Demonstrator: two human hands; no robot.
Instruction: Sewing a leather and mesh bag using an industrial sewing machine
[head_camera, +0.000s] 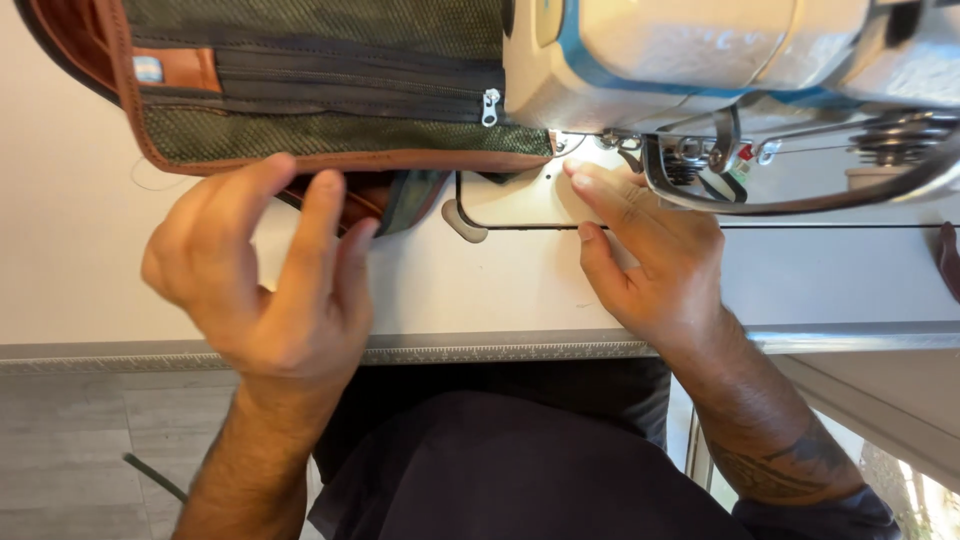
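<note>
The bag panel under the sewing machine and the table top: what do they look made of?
The bag panel looks like olive woven mesh, judging by its open grid texture, edged with a brown, leather-like trim and fitted with a dark zipper whose pull shines like metal. The table top looks like smooth pale laminate, though that is uncertain.

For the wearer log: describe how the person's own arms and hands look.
Both hands, the left hand and the right hand, are bare: no gloves, rings or watch visible. The forearms are uncovered and hairy. The right forearm bears a dark patterned tattoo just above a dark sleeve edge.
</note>
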